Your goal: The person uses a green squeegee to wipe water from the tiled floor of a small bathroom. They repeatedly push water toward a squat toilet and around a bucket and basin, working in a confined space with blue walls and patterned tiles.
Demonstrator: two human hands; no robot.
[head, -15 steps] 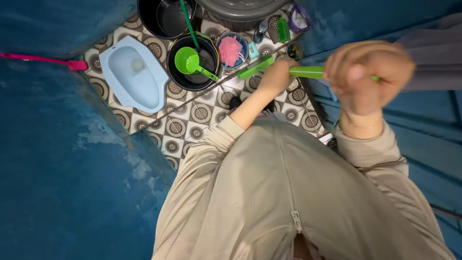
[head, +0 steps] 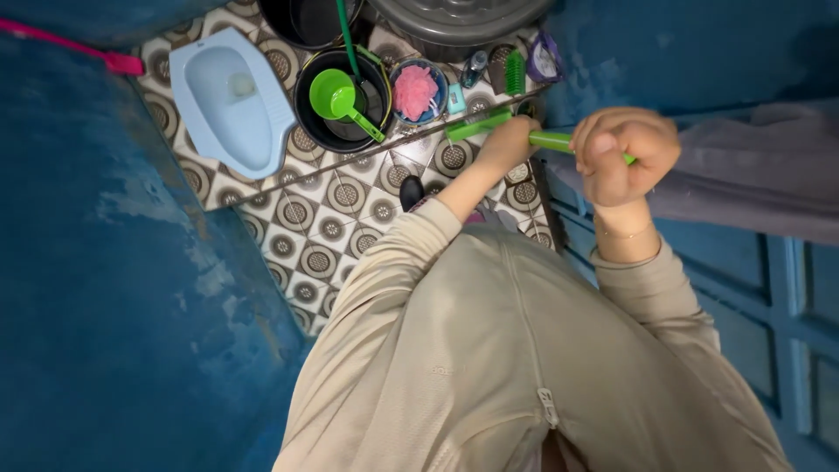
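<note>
Two bare hands, both mine, grip one long tool above a patterned floor; items run left to right.

- Pink plastic handle [head: 74,48]: slants across the upper left corner, against the blue painted wall [head: 105,288].
- Pale blue ceramic squat toilet pan [head: 229,96]: set into the brown-and-white patterned tile floor [head: 328,223], near the left wall.
- Round black plastic bucket [head: 336,109]: just right of the pan, with a bright green plastic dipper [head: 336,94] resting in it.
- Small blue bowl holding a pink mesh sponge [head: 416,90]: just beside the bucket.
- Green bristle scrub brush [head: 515,70]: standing near the base of a large grey tub [head: 454,22] at the top edge.
- Left hand [head: 507,144]: fingers closed around the lower part of the long bright green plastic broom handle [head: 552,140], close to its flat green head [head: 479,125], which lies low over the tiles.
- Right hand [head: 622,157]: a tight fist wrapped fully around the same handle higher up, thumb on top, nearer my face.
- Beige zip-front jacket [head: 507,350]: fills the lower middle.
- Grey cloth [head: 752,166]: hangs at the right, over the blue panelled door [head: 778,332].
</note>
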